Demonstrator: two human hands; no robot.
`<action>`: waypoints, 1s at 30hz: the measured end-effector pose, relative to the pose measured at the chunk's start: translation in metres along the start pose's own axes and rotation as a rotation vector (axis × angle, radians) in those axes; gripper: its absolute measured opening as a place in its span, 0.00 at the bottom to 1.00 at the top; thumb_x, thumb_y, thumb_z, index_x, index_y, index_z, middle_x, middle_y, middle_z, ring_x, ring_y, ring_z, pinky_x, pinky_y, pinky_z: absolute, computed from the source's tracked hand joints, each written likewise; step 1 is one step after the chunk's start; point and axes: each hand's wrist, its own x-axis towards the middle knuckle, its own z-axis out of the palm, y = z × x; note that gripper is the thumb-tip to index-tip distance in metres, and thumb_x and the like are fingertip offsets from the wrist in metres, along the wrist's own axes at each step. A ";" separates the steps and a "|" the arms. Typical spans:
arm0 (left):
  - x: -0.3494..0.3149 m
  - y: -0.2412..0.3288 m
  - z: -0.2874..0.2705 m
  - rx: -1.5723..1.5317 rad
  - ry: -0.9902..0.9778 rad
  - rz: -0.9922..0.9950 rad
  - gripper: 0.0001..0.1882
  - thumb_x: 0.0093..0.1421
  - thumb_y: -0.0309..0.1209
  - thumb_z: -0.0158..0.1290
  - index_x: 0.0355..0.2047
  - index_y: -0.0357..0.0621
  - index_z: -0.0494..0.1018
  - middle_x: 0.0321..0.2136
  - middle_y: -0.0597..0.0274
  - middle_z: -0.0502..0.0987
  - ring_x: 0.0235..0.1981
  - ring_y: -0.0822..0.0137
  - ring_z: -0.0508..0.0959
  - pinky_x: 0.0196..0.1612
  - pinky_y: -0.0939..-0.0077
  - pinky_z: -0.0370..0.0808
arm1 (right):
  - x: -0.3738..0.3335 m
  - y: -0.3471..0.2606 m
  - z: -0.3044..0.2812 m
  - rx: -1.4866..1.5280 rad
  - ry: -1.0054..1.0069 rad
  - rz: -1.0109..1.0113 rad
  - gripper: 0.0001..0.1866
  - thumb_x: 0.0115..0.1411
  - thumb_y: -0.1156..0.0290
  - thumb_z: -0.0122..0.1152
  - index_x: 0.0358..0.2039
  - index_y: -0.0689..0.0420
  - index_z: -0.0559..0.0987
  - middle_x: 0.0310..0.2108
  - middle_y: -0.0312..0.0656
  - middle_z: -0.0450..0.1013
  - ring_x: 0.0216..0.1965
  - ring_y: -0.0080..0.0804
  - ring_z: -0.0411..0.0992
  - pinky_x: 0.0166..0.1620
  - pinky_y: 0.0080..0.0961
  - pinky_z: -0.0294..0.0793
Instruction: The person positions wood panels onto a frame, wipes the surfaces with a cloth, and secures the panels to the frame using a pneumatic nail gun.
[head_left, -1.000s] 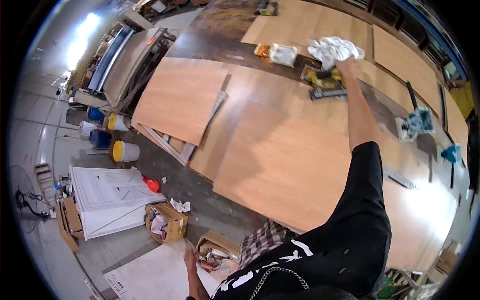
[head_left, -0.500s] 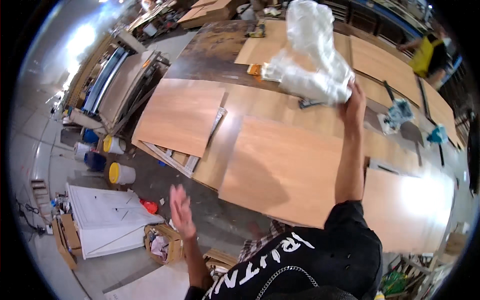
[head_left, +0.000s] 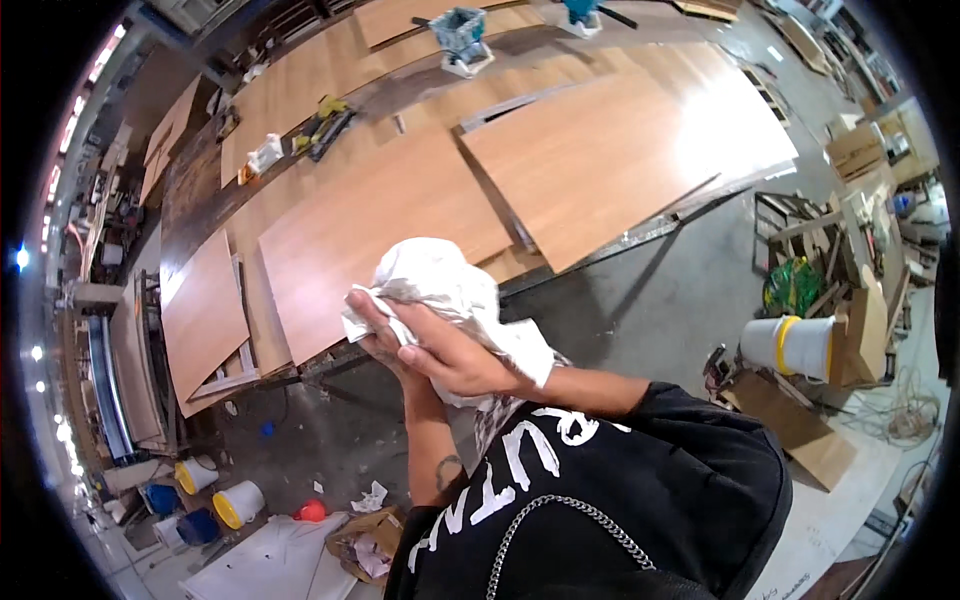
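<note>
Cloth (head_left: 437,275), white, soft-looking and crumpled into loose folds, was held up before the counter (head_left: 192,192), clasped by my right hand (head_left: 465,362) and left hand (head_left: 383,350) pressed together around it. Step judged: rubbing palms on the fabric, or bunching it. Next move seemingly called for gathering its trailing corner. Beyond lay flat, smooth wood-toned panels (head_left: 590,140), straight-edged.
</note>
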 end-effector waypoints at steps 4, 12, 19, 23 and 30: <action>-0.020 0.057 0.017 -0.617 -0.123 -0.935 0.22 0.68 0.45 0.44 0.37 0.35 0.72 0.28 0.61 0.75 0.27 0.72 0.72 0.28 0.75 0.70 | -0.037 0.012 -0.029 -0.142 -0.003 -0.025 0.33 0.63 0.72 0.48 0.64 0.68 0.47 0.53 0.63 0.57 0.52 0.60 0.62 0.53 0.41 0.64; -0.090 0.183 0.197 -0.498 -0.447 -0.909 0.21 0.68 0.46 0.43 0.34 0.38 0.71 0.23 0.65 0.74 0.22 0.72 0.72 0.24 0.76 0.69 | -0.112 -0.016 -0.252 -0.742 -0.149 0.398 0.31 0.58 0.71 0.51 0.59 0.71 0.55 0.51 0.61 0.63 0.36 0.54 0.73 0.36 0.41 0.74; -0.126 0.343 0.323 -1.062 -0.814 -1.343 0.23 0.66 0.47 0.46 0.50 0.40 0.69 0.44 0.62 0.75 0.44 0.69 0.74 0.49 0.75 0.71 | -0.186 0.051 -0.427 -1.098 0.577 0.386 0.37 0.58 0.65 0.53 0.65 0.62 0.52 0.62 0.62 0.52 0.60 0.52 0.57 0.59 0.55 0.53; -0.151 0.368 0.369 -0.690 -1.179 -1.210 0.21 0.67 0.45 0.44 0.48 0.39 0.69 0.40 0.62 0.74 0.40 0.70 0.74 0.41 0.76 0.72 | -0.206 0.037 -0.458 -1.067 0.652 0.552 0.33 0.58 0.71 0.51 0.64 0.61 0.56 0.63 0.59 0.51 0.64 0.51 0.53 0.60 0.55 0.52; -0.170 0.405 0.418 -0.622 -1.397 -1.693 0.23 0.64 0.53 0.46 0.41 0.45 0.72 0.30 0.72 0.74 0.31 0.78 0.73 0.30 0.82 0.70 | -0.243 0.009 -0.521 -0.272 0.395 0.463 0.38 0.51 0.72 0.62 0.63 0.56 0.60 0.67 0.60 0.42 0.67 0.57 0.45 0.65 0.45 0.50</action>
